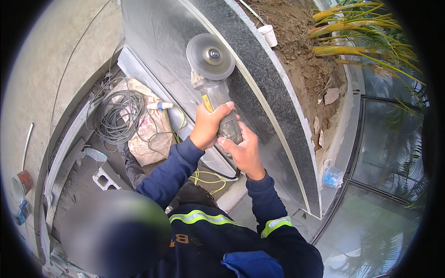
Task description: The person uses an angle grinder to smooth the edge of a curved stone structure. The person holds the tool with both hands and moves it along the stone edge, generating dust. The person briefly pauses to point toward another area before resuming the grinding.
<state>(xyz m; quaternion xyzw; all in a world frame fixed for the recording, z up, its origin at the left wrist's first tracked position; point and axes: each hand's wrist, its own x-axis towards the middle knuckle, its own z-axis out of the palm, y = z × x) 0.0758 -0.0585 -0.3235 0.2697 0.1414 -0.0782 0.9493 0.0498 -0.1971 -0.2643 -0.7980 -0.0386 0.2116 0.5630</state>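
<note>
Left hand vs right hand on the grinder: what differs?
The left hand grips the grinder nearer the disc; the right hand grips it farther back. The left hand's thumb points rightward, the right hand's leftward. The right hand's sleeve shows a reflective band; none shows on the left hand's. Both are bare, closed on the grinder, with dark blue sleeves.

In the upper centre, the grinder (pixel 217 96) has a dusty, scuffed plastic-looking body and a smooth, metal-looking disc (pixel 200 60). Alongside runs speckled, matt dark stone (pixel 274 88). Rough, crumbly soil (pixel 297 60) lies upper right; glossy glass panels (pixel 382 150) fill the right. Left of centre sits a wrinkled woven sack (pixel 160 136); lower centre, a matt cloth jacket (pixel 208 250) with shiny tape (pixel 204 216).
</note>
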